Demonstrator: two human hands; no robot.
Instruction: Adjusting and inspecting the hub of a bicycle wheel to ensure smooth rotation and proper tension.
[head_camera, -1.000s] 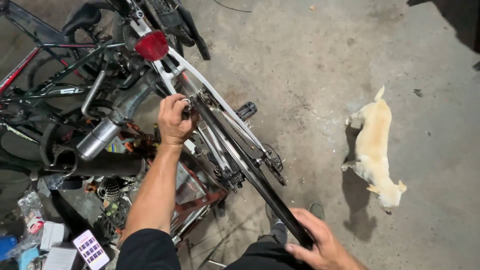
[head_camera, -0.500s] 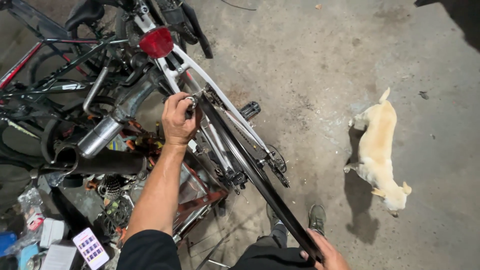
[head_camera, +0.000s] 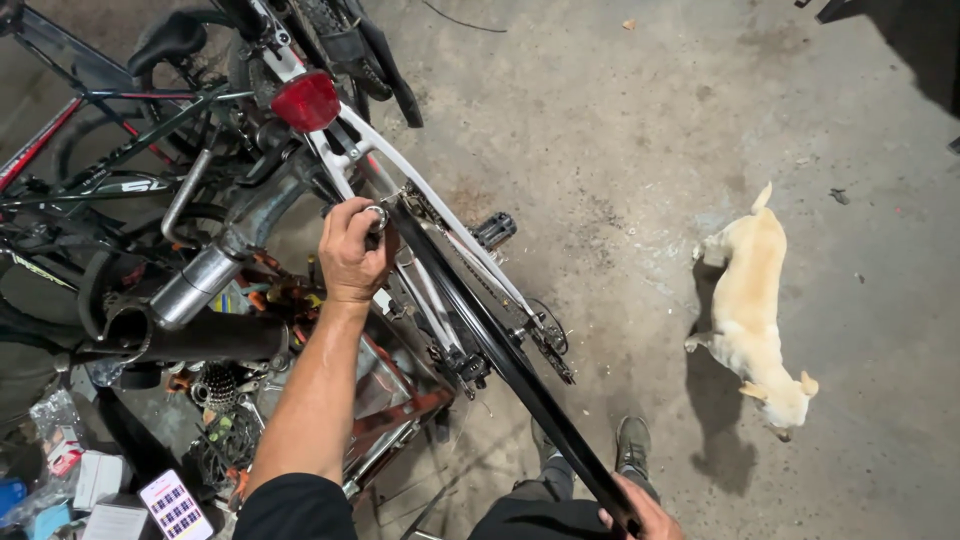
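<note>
Overhead, the view looks down on an upturned white bicycle frame with a black rear wheel seated in it. The wheel is seen edge-on; its long axis runs diagonally, from the axle end at upper left, near the red rear reflector, down to the lower right at the bottom edge of the picture. The left hand is clenched around a small metal fitting at the upper end of the wheel, beside the frame stay, fingers curled shut on it. The right hand rests on the tyre at the lower end; only its knuckles show at the picture edge, so whether it is closed around the tyre cannot be told. A black pedal projects just right of the frame. Other dark bicycles, a chrome tube and loose sprockets crowd the left side. A pale tan dog stands on the concrete floor, well apart to the right, head toward the bottom. One grey shoe shows beside the tyre.
</note>
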